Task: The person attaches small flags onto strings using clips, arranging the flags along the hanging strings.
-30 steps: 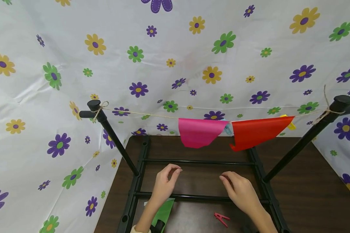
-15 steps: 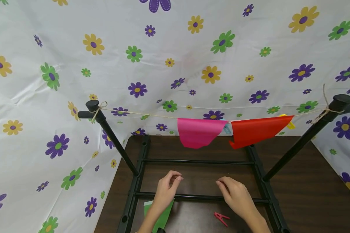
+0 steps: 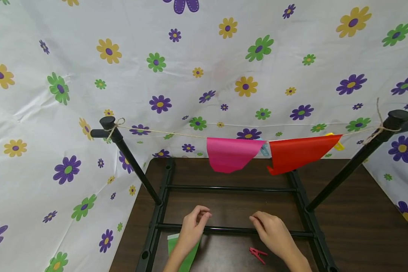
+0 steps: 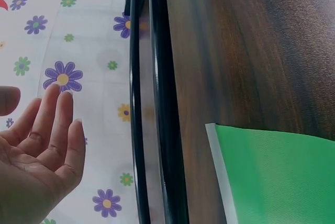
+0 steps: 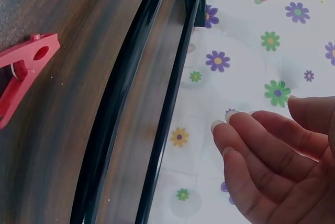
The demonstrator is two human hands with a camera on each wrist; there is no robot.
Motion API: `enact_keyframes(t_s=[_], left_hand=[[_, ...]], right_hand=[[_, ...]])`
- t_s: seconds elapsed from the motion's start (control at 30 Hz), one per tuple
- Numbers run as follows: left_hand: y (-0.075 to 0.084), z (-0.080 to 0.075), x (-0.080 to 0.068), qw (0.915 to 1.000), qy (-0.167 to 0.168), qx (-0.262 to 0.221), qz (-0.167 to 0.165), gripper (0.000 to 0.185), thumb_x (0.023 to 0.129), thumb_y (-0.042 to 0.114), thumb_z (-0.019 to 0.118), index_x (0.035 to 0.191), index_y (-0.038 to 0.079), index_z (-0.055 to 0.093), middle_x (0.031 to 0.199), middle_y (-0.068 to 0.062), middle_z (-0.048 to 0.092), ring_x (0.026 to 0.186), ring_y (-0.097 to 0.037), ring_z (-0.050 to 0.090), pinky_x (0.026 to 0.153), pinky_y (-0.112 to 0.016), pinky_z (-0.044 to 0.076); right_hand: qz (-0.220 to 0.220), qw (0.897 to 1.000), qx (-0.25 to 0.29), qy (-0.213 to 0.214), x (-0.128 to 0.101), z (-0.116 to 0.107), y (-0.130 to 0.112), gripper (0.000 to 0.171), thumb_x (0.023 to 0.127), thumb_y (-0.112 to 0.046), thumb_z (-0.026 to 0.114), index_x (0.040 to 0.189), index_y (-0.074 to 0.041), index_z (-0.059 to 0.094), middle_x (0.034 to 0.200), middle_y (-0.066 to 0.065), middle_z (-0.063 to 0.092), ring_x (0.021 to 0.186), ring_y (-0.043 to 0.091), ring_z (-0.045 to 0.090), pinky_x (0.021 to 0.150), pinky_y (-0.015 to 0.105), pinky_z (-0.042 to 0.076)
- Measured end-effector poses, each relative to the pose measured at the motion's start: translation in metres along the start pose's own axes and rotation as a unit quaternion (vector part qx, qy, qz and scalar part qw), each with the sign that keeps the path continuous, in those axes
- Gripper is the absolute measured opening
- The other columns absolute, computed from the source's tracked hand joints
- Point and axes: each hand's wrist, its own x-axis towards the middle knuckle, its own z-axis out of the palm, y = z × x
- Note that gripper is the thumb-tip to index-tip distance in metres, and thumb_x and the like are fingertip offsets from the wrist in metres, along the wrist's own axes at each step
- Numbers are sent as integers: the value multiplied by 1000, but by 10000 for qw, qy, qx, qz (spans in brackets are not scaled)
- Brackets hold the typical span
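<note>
My left hand (image 3: pixel 192 228) hovers over the frame's front bar, fingers loosely bent with nothing in them; its palm shows bare in the left wrist view. Below it lies a green pennant (image 4: pixel 277 174) with a white top edge, partly hidden by the forearm in the head view. My right hand (image 3: pixel 273 232) is likewise relaxed and holds nothing. A red clothespin (image 3: pixel 257 255) lies on the table just left of the right forearm. Beyond the hands, a pink pennant (image 3: pixel 231 155) and a red pennant (image 3: pixel 302 154) hang from a twine line (image 3: pixel 163 132).
Two black posts (image 3: pixel 134 166) rise from a black tube frame (image 3: pixel 231 187) on the dark wooden table (image 3: pixel 360 226), with twine knotted at their tops. A blue clothespin (image 3: pixel 264 150) and a yellow clothespin (image 3: pixel 339 145) are on the line. A flowered cloth (image 3: pixel 122 83) hangs behind.
Both hands have sunk slightly toward the front bar, and the right hand has drifted a little left. More of the green pennant's white edge shows. The hanging pennants stay in place.
</note>
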Motion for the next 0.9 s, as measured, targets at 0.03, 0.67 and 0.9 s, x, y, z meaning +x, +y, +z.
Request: enact_keyframes(t_s=[0.03, 0.67, 0.9], left_hand=[[-1, 0, 0, 10000, 5, 5, -17, 12, 106, 17, 59, 109, 9, 67, 97, -6, 75, 83, -10, 66, 69, -26, 52], [-9, 3, -9, 9980, -436, -388, -244, 14, 107, 15, 57, 107, 6, 68, 98, -14, 75, 84, -16, 71, 76, -28, 57], [-13, 3, -12, 9969, -518, -416, -412, 16, 106, 16, 58, 107, 2, 68, 97, -12, 75, 83, -15, 71, 75, -26, 56]], right_hand=[[-7, 10000, 12, -23, 0, 0, 0, 16, 87, 3, 78, 83, -10, 69, 68, -20, 45, 57, -7, 36, 49, 19, 39], [701, 9903, 135, -1189, -5, 0, 2, 14, 99, -7, 69, 85, -11, 69, 66, -14, 52, 54, -3, 39, 50, 21, 40], [792, 9884, 132, -1291, -8, 2, 5, 14, 99, -7, 69, 85, -11, 68, 65, -15, 50, 53, -2, 39, 49, 21, 38]])
